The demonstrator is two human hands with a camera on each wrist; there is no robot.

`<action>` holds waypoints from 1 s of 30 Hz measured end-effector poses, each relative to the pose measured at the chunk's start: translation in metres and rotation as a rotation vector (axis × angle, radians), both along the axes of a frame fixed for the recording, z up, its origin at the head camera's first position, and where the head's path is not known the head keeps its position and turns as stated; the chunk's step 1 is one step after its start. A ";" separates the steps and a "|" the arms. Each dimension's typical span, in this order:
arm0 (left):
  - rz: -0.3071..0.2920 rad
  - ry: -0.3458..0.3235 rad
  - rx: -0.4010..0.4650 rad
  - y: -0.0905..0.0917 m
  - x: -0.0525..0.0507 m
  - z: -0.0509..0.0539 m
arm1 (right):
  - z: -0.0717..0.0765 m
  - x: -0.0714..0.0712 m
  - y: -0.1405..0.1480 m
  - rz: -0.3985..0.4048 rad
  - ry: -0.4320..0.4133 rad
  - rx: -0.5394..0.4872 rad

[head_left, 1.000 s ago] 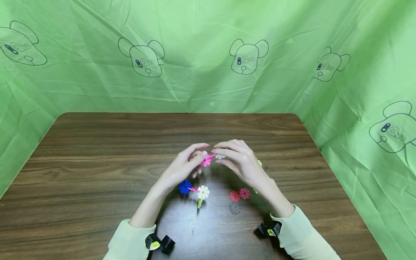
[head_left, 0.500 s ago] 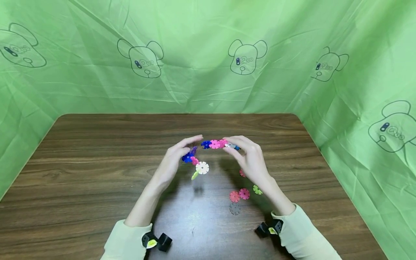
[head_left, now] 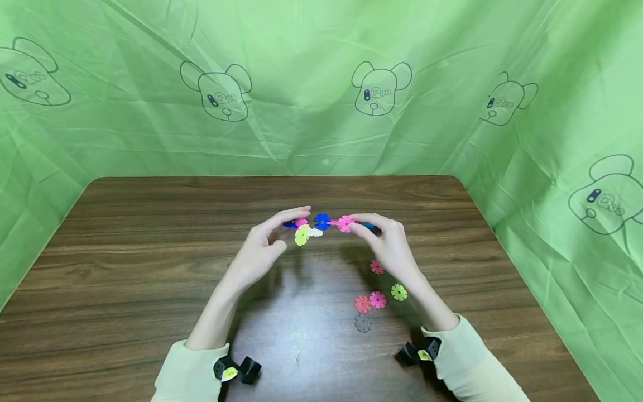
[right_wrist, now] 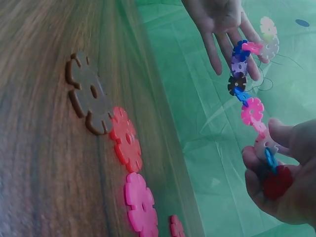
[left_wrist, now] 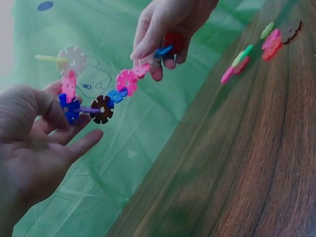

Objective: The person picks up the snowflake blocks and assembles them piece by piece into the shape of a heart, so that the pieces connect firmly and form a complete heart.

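Note:
A chain of interlocked notched discs (head_left: pixel 345 224) (left_wrist: pixel 127 82) (right_wrist: pixel 252 111) spans the space between both hands, held up off the table. My right hand (head_left: pixel 389 248) (right_wrist: pixel 296 182) pinches it at a whitish disc, with a blue and a red disc beyond at the palm. The left hand (head_left: pixel 256 251) (left_wrist: pixel 34 153) has its fingers extended, and the blue and purple part of the chain lies against them. Past those fingers, a pink, a whitish and a yellow-green disc (head_left: pixel 302 235) form the chain's left end.
Loose discs lie on the wooden table (head_left: pixel 150 279) near my right forearm: a green one (head_left: pixel 399 292), a grey-brown one (head_left: pixel 363 322) and several pink or red ones (head_left: pixel 378 300). Green cloth (head_left: pixel 301 134) hangs behind and beside the table.
The hands have moved apart, drawing the chain out between them. Its left end, with the white and yellow-green discs, has swung up from near the table towards the left fingers.

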State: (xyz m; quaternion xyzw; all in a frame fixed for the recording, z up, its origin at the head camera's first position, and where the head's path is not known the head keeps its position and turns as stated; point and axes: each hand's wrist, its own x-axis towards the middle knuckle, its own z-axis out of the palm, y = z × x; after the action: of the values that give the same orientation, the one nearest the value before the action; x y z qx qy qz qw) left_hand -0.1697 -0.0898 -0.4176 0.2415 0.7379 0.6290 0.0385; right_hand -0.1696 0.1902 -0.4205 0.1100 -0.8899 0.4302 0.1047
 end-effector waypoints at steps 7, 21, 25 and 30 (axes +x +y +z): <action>0.039 0.006 -0.031 0.003 0.000 0.000 | -0.003 -0.001 -0.003 0.095 -0.181 -0.043; 0.186 -0.069 -0.098 0.004 -0.001 0.001 | -0.015 0.001 -0.014 0.280 -0.265 -0.001; 0.192 -0.074 -0.153 0.003 -0.002 0.000 | -0.018 0.000 -0.016 0.283 -0.237 0.082; 0.193 -0.095 -0.204 0.002 -0.002 -0.002 | -0.022 0.000 -0.018 0.285 -0.252 0.083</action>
State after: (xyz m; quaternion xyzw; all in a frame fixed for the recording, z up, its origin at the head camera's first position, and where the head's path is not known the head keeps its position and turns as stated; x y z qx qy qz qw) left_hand -0.1721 -0.0876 -0.4193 0.1342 0.8153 0.5621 0.0369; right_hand -0.1696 0.1723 -0.4430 0.1846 -0.8884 0.4138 -0.0741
